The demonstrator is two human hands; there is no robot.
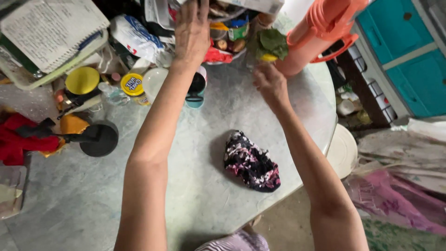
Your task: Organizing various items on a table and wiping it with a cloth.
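Head view: the person reaches both bare arms out over a pale marble-patterned round table. The left hand lies flat with fingers stretched and spread, palm down, over the heap of packets and jars at the far edge of the table; it grips nothing that can be seen, though what its fingertips touch is hidden in the clutter. The right hand is loosely curled, fingers half bent, and sits just below a bunch of green leaves with a small yellow cap under it; whether the fingers actually pinch the leaves or the cap cannot be told.

Just right of the leaves stands a tall salmon-orange flask with a handle, tilted in the frame. Near the middle of the table, between the two forearms, lies a crumpled dark cloth with pink and white blotches, apart from both hands.

To the left of the left arm sit a yellow round lid, a yellow bowl, a black round base with a handle and a red cloth. A spiral notebook rests at the top left corner. A teal cabinet stands beyond the table on the right.
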